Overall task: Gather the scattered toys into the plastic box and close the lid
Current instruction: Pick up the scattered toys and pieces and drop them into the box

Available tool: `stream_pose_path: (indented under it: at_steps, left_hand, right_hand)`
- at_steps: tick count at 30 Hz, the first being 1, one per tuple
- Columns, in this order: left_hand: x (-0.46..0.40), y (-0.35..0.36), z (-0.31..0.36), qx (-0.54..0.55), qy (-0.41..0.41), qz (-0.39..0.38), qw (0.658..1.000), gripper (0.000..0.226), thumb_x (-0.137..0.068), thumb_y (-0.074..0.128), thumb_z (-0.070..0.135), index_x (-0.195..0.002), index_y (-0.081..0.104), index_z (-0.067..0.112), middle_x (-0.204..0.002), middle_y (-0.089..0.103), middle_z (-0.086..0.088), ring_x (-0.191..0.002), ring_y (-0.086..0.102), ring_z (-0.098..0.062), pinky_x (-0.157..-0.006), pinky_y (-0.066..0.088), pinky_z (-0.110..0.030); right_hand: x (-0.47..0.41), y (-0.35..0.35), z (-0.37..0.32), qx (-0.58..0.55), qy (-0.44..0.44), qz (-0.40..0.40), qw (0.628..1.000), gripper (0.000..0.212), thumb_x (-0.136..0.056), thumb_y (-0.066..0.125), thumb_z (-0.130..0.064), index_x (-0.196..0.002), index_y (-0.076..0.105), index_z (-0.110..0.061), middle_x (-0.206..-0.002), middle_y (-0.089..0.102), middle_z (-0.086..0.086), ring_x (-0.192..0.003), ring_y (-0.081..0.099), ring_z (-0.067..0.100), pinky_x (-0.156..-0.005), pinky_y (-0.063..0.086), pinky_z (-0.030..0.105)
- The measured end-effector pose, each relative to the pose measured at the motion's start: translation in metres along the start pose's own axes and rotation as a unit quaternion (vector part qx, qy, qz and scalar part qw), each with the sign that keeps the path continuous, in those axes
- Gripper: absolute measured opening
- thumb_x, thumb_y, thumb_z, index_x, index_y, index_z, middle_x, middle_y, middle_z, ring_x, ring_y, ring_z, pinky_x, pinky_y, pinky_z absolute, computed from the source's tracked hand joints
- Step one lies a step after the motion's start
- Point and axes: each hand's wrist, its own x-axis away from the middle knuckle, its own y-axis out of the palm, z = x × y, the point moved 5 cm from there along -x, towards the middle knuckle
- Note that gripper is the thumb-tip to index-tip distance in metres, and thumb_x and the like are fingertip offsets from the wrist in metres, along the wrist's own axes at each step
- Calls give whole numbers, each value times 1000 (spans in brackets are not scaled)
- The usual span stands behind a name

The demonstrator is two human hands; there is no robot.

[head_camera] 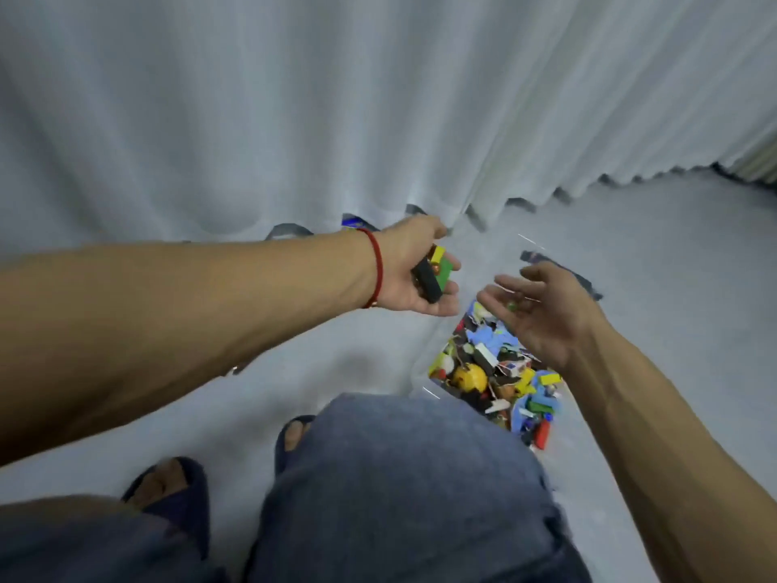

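Toys [435, 269], a black block with green and yellow pieces, sat in the left hand [414, 267], whose fingers [452, 288] curled round them just short of the clear box [437, 363] on the floor [656, 254]; that hand would do best to carry on over the heaped box before it tipped, letting go low so nothing bounced out. The right hand [542, 309] hovered above the box with fingers loosely spread, gripping nothing, though a small greenish bead seemed to lie in its palm. Motion blur hid the box's walls, a knee covered its near corner, and no lid could be made out.
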Motion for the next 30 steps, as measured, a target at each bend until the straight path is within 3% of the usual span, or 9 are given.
stream_pose_path:
  at_steps: [4,6,9,12,17,20,23,26,30]
  left_hand:
    - [-10,65,-10,-127,-28,-24,991,56,-97,41,48,-136,45,8,-138,39,-22,-131,43,-42,-100,43,-64]
    - [-9,72,-18,-155,-40,-16,987,63,-97,40,50,-144,38,9,-151,26,-27,-139,32,-45,-104,39,-62]
    - [-6,51,-25,-167,-32,23,985,58,-98,39,50,-138,46,7,-145,36,-28,-133,39,-46,-98,47,-55]
    - [5,-3,-23,-168,13,84,982,46,-98,42,47,-115,59,8,-117,54,-22,-110,56,-38,-91,53,-51]
    - [50,-163,-29,-131,82,281,947,23,-94,49,28,-97,60,8,-91,61,-16,-78,58,-29,-78,56,-42]
    - [91,-262,-52,-131,79,393,907,16,-93,56,18,-101,60,5,-87,61,-14,-71,58,-25,-67,55,-36]
    - [123,-340,-85,-107,90,479,867,6,-90,59,12,-87,62,8,-83,60,-13,-60,54,-22,-56,51,-27]
    - [125,-405,-122,-163,84,537,823,9,-82,64,10,-75,66,16,-85,67,-12,-68,62,-26,-76,58,-37]
    - [96,-447,-152,-398,40,520,755,16,-85,64,7,-97,72,14,-104,71,-10,-100,65,-30,-91,50,-32]
  right_hand:
    - [17,-79,0,-7,37,63,997,42,-98,47,-26,-113,50,14,-133,45,31,-126,47,48,-103,45,58]
    - [22,-97,6,0,39,93,995,43,-98,45,-25,-120,46,11,-140,40,32,-134,38,52,-110,37,61]
    - [27,-102,17,26,24,112,993,49,-97,43,-22,-131,46,13,-138,46,33,-125,48,51,-100,48,52]
    - [25,-81,22,55,-3,91,994,39,-96,45,-21,-115,62,8,-112,60,29,-93,55,34,-81,52,40]
    - [17,27,47,154,-29,-85,984,23,-92,51,-16,-98,69,-4,-94,69,14,-84,66,27,-85,56,39]
    - [5,100,92,289,-15,-201,936,18,-93,58,-18,-99,70,-6,-93,72,14,-78,69,26,-81,58,41]
    - [-12,161,154,447,-25,-285,848,20,-96,59,-27,-102,70,-12,-98,73,7,-85,72,23,-81,60,41]
    - [-37,208,215,569,-86,-317,754,17,-94,55,-28,-99,68,-18,-97,70,1,-90,67,22,-83,58,41]
    - [-63,252,278,637,-145,-313,689,15,-93,55,-20,-105,64,-18,-103,66,1,-90,58,20,-70,43,28]
